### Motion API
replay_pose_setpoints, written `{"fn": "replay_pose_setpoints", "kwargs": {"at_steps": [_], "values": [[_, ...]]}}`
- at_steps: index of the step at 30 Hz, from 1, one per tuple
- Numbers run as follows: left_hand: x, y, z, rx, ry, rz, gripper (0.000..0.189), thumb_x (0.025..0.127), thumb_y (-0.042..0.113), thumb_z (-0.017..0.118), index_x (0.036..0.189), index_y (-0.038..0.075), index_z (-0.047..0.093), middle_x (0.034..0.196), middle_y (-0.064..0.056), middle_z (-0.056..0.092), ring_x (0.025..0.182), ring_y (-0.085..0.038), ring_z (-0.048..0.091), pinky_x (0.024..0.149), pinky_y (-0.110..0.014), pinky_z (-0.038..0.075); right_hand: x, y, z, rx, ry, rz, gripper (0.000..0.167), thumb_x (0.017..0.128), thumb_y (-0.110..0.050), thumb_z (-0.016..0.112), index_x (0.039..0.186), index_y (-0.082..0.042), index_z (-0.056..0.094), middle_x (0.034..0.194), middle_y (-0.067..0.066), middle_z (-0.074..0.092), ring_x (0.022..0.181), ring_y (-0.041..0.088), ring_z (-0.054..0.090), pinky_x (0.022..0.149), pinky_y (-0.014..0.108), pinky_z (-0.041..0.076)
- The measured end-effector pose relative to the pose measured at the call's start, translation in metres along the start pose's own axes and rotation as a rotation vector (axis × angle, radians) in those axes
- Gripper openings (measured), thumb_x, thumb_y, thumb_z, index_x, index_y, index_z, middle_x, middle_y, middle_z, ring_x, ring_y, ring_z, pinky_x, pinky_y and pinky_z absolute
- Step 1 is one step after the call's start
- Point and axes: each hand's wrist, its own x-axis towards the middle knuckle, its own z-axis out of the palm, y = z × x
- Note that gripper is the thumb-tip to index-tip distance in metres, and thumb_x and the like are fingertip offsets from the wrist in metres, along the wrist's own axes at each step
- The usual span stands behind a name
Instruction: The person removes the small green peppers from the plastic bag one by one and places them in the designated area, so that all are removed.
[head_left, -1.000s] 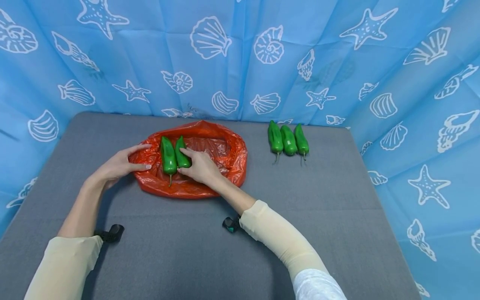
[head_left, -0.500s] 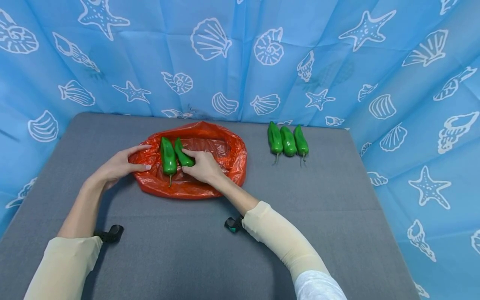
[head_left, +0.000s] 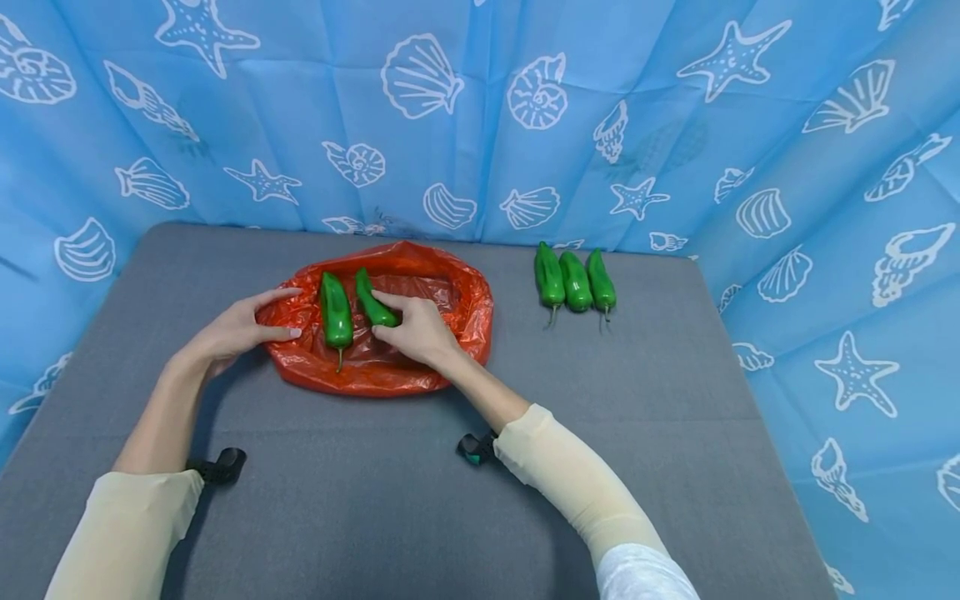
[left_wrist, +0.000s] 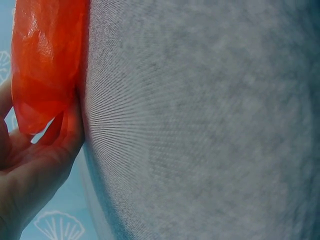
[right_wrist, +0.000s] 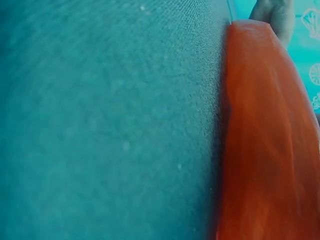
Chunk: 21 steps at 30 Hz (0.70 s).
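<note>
Left of centre, the right hand point(head_left: 422, 331) pinched a green pepper point(head_left: 372, 306) in the red plastic bag point(head_left: 384, 382), beside another pepper point(head_left: 337, 313); the left hand point(head_left: 231, 331), fingers spread, touched the bag. Three peppers point(head_left: 576, 283) lay unbagged, upper right.

Two green peppers point(head_left: 337, 312) in the red bag point(head_left: 477, 323); three green peppers point(head_left: 575, 283) by the far edge of the grey table point(head_left: 660, 400); cream sleeves point(head_left: 570, 471); blue curtain point(head_left: 480, 158) with white shells point(head_left: 532, 207) and starfish point(head_left: 855, 375); wristbands point(head_left: 228, 465) apparently black.

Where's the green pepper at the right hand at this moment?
In the head view, that green pepper is left of centre, within the red bag's rim, pinched by the right hand; another pepper lies to its left.
</note>
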Motion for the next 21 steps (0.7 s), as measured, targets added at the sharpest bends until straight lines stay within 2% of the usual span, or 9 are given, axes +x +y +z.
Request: {"fn": "replay_pose_setpoints", "kwargs": {"at_steps": [6, 12, 21], "values": [[-0.001, 0.001, 0.0, 0.0, -0.001, -0.001, 0.087, 0.093, 0.028, 0.07, 0.161, 0.02, 0.016, 0.163, -0.026, -0.003, 0.146, -0.05, 0.011, 0.114, -0.065, 0.019, -0.006, 0.001, -0.006, 0.061, 0.016, -0.002, 0.056, 0.089, -0.019, 0.074, 0.142, -0.022, 0.057, 0.074, 0.001, 0.065, 0.047, 0.009, 0.053, 0.047, 0.024, 0.047], [-0.002, 0.002, 0.001, 0.007, -0.002, -0.001, 0.087, 0.094, 0.029, 0.07, 0.161, 0.019, 0.015, 0.163, -0.025, -0.005, 0.146, -0.051, 0.009, 0.114, -0.065, 0.019, -0.01, 0.002, -0.013, 0.063, 0.066, -0.024, 0.053, 0.087, -0.02, 0.076, 0.139, -0.023, 0.061, 0.087, 0.002, 0.068, 0.05, 0.008, 0.051, 0.048, 0.024, 0.046], [-0.003, 0.003, 0.0, 0.007, -0.004, -0.006, 0.089, 0.093, 0.03, 0.071, 0.161, 0.02, 0.015, 0.163, -0.026, -0.007, 0.145, -0.052, 0.008, 0.114, -0.066, 0.018, -0.02, 0.005, -0.027, 0.037, 0.108, -0.065, 0.05, 0.088, -0.028, 0.076, 0.137, -0.024, 0.062, 0.122, -0.003, 0.068, 0.077, 0.009, 0.056, 0.061, 0.022, 0.046]]}}
